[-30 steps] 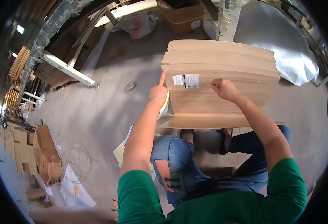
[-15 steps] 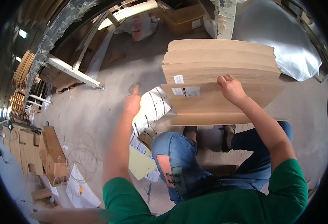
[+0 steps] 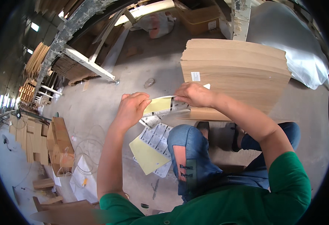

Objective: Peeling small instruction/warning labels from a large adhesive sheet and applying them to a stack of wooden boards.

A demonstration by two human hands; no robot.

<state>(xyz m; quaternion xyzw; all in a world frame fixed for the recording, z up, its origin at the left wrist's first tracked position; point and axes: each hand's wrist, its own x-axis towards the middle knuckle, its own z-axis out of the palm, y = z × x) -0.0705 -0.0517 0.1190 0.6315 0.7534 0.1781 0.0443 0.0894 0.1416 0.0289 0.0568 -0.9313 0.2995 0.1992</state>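
Observation:
Between my hands a strip of label sheet (image 3: 160, 105) is stretched, with pale yellow backing and black-and-white print. My left hand (image 3: 133, 108) pinches its left end. At the other end, my right hand (image 3: 195, 94) has thumb and fingers closed on the sheet's edge, and a small white corner shows beyond its knuckles. Just behind the right hand stands a stack of brown cardboard sheets (image 3: 239, 80), leaning in front of my feet. One white label (image 3: 195, 76) is stuck on the stack's upper left.
More printed label sheets (image 3: 159, 137) and a yellow backing sheet (image 3: 147, 153) lie on the floor beside my left knee. A white metal rack leg (image 3: 87, 63) is at far left, a silver cover (image 3: 303, 48) at far right. Cardboard boxes (image 3: 59, 144) stand at left.
My right hand has left the cardboard and moved left to grip the label sheet. My left hand, formerly holding the sheet farther from the right one, now stretches it between both. The view has shifted left.

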